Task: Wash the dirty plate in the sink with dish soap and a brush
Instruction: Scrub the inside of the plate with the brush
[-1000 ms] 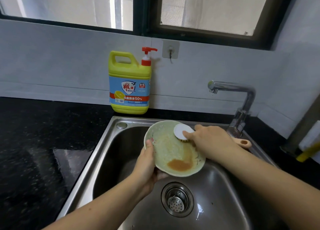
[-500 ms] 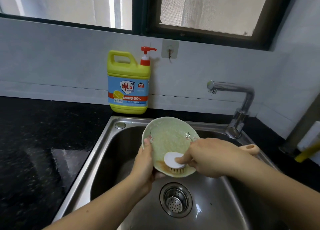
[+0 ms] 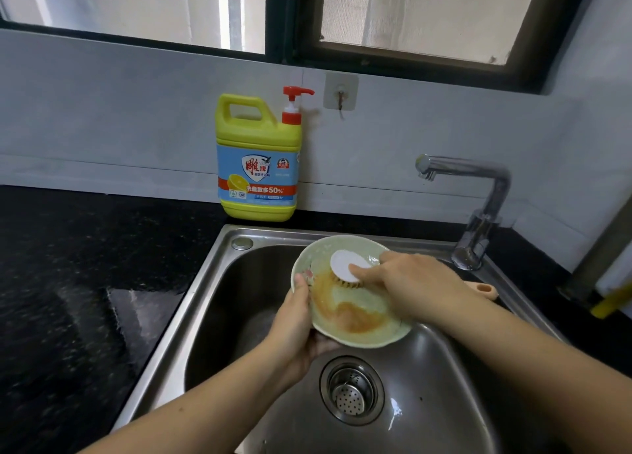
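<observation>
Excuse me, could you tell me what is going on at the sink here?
A person is scrubbing a dirty plate over the sink. Their left hand grips its left rim and holds it tilted, while the right hand presses a brush against its upper part. Brown residue is smeared across the lower half. The dish soap bottle stands on the counter behind; no water shows at the faucet.

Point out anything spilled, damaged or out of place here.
Nothing stands out. The plate holds smeared brown residue, expected mid-wash, and the soap bottle stands upright behind the sink.
</observation>
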The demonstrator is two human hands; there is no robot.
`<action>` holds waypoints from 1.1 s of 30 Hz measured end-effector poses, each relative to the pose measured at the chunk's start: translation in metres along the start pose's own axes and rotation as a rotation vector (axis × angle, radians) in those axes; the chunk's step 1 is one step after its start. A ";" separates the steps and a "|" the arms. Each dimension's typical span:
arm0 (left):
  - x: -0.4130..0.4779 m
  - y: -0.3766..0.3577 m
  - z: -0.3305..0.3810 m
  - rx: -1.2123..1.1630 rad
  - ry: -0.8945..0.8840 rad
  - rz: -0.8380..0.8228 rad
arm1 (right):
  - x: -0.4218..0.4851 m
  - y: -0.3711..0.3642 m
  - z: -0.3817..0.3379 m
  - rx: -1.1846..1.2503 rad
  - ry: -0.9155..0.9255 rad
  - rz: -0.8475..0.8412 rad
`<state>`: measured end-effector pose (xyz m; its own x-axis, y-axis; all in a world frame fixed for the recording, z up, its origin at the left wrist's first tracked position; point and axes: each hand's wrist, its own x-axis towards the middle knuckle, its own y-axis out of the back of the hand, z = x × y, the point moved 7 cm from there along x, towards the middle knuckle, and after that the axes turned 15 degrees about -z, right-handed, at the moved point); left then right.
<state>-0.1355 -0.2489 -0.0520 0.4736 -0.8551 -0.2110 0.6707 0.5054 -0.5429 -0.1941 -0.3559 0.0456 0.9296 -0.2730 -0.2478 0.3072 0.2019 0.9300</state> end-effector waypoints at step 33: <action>0.000 -0.005 0.001 0.031 -0.027 -0.050 | -0.003 0.001 0.001 -0.070 -0.128 0.082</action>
<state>-0.1389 -0.2512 -0.0486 0.4542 -0.8761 -0.1617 0.7112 0.4659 -0.5264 -0.1964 -0.3563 0.0476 0.9199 -0.3696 -0.1307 0.2487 0.2924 0.9234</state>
